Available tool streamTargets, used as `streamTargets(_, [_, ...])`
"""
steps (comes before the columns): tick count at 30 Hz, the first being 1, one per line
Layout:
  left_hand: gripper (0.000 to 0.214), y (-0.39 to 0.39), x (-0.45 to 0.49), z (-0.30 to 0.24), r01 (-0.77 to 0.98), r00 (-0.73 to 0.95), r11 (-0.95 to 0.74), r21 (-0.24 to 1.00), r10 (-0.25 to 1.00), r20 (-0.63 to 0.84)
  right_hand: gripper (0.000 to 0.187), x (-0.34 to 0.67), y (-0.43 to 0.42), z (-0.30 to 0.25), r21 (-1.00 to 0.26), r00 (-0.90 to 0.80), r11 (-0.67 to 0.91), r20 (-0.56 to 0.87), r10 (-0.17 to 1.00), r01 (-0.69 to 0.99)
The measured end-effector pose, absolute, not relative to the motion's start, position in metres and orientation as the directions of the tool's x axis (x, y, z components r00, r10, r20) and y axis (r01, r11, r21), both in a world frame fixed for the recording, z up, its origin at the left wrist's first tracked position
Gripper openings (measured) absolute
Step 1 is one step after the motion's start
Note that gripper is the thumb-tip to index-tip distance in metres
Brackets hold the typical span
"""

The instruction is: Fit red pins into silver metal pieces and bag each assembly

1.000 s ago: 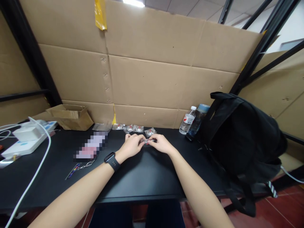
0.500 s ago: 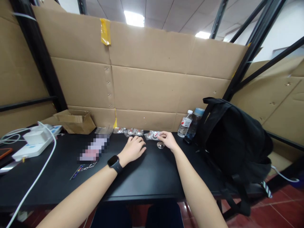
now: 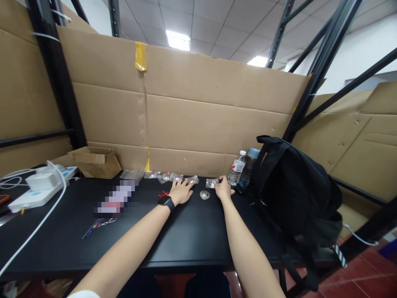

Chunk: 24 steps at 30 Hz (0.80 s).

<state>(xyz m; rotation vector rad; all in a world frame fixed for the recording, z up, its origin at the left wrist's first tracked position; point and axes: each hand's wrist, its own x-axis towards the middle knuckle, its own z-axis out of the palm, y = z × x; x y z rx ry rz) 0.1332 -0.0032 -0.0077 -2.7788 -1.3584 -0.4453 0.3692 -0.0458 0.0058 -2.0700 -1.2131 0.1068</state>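
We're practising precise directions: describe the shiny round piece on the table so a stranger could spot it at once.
Find the black backpack on the right of the black table, then go left past the right hand. In the gap before the left hand lies the shiny round piece. Its clean circular outline sets it apart from the crinkled clear packets behind it.

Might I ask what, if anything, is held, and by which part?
Right hand: at the right edge of a clear packet, grip unclear. Left hand: spread, apparently holding nothing.
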Motion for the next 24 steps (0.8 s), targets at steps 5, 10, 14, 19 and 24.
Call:
streamTargets(5, [0.055, 0.005, 0.130, -0.015, 0.800, 0.551, -0.590, 0.114, 0.796, 0.251, 0.020, 0.367, -0.040, 0.004, -0.537, 0.487, -0.290, 0.269, 0.831, 0.792])
streamTargets(10, [0.055, 0.013, 0.131, -0.018, 0.826, 0.519, -0.559, 0.077, 0.806, 0.283, 0.024, 0.364, -0.036, 0.002, -0.460, 0.448, -0.281, 0.308, 0.839, 0.843])
streamTargets(14, [0.056, 0.011, 0.132, -0.019, 0.824, 0.514, -0.561, 0.083, 0.801, 0.308, 0.027, 0.358, -0.038, 0.007, -0.385, 0.369, -0.238, 0.315, 0.874, 0.892])
streamTargets(19, [0.054, 0.002, 0.133, -0.016, 0.808, 0.528, -0.581, 0.099, 0.788, 0.315, 0.041, 0.351, -0.036, 0.005, -0.336, 0.280, -0.189, 0.247, 0.928, 0.923])
streamTargets(24, [0.047, -0.001, 0.106, 0.023, 0.788, 0.525, -0.594, 0.162, 0.786, 0.326, 0.041, 0.351, -0.029, -0.005, -0.327, 0.116, -0.042, 0.212, 0.970, 0.944])
